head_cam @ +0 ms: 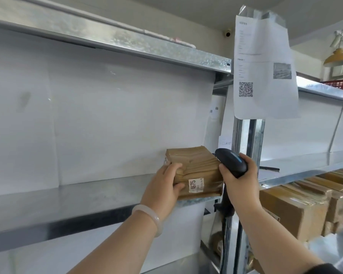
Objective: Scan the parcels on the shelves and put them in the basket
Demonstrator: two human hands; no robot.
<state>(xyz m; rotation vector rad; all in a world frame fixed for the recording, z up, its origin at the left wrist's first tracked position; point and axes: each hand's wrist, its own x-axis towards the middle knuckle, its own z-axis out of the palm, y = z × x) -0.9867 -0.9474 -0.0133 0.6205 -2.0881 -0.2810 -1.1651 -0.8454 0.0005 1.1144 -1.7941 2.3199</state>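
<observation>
Brown taped parcel (194,173) was gripped by the left hand (164,186) at the shelf (67,196) edge, long axis running away; the scanner (231,161), clasped in the right hand (239,180), was held just beside it.

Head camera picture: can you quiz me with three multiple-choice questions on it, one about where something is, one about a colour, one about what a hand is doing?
1. Where does the QR-code sheet hang? A on the floor B on the shelf post C in a basket
2. The bracelet on the left wrist is: A red B black C white
3. The right hand: A grips the scanner B lies flat on a shelf C hangs empty
Answers: 1 B, it is fixed to the upright above the scanner; 2 C, the band looks pale white; 3 A, its fingers curl round the black scanner.
</observation>
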